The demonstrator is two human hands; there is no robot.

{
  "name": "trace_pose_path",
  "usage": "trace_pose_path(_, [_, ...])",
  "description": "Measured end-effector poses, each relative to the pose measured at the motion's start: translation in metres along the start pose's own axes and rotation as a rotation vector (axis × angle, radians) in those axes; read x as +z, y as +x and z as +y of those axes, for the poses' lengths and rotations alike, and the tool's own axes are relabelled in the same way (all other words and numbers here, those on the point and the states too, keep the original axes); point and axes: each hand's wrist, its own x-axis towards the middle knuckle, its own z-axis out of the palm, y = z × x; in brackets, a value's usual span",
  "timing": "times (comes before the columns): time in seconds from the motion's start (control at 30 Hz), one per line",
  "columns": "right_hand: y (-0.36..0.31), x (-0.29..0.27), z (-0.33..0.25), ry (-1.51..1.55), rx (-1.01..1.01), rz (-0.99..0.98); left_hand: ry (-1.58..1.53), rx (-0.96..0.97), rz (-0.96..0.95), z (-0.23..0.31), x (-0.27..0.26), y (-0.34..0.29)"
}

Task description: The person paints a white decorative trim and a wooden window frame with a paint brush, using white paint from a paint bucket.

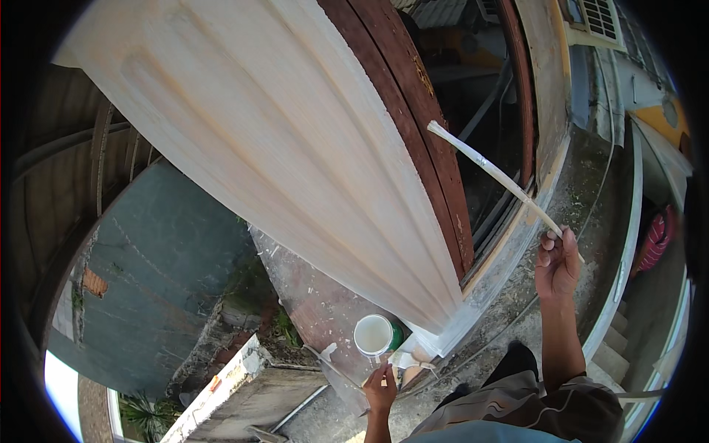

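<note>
My right hand [557, 262] is closed round the lower end of a long, thin paintbrush [505, 179]. Its white-coated tip points up and left, in front of the dark red-brown window frame [445, 188]. Low in the middle, my left hand [380, 388] has its fingers drawn together just below a paint bucket [374, 336]. The bucket is white inside with green on its outside. What those fingers hold, if anything, is too small to make out. A large fluted column [273, 155], streaked white over pale orange, rises beside the window frame.
A thin stick [334, 368] slants beside my left hand. A whitish ledge [443, 338] runs at the column's foot. To the left stand a low concrete wall [255, 387] and a dark grey wall [162, 273]. Concrete steps [611, 347] lie at the right.
</note>
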Motion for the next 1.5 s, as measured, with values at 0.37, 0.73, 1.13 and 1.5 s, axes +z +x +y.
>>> trace_pose_path(0.37, [0.169, 0.033, 0.035, 0.014, -0.055, -0.561, 0.322, -0.371, 0.453, 0.054, 0.083, -0.044])
trace_pose_path(0.73, [0.234, 0.094, 0.025, -0.084, -0.389, -0.878, 0.398, -0.353, 0.672, 0.151, 0.100, 0.028])
trace_pose_path(1.13, [0.302, 0.154, 0.007, -0.016, -0.542, -0.945, 0.520, -0.418, 0.944, 0.210, 0.142, 0.035])
trace_pose_path(1.5, [0.355, 0.263, 0.017, 0.101, -0.693, -0.871, 0.560, -0.433, 1.072, 0.270, 0.202, 0.064])
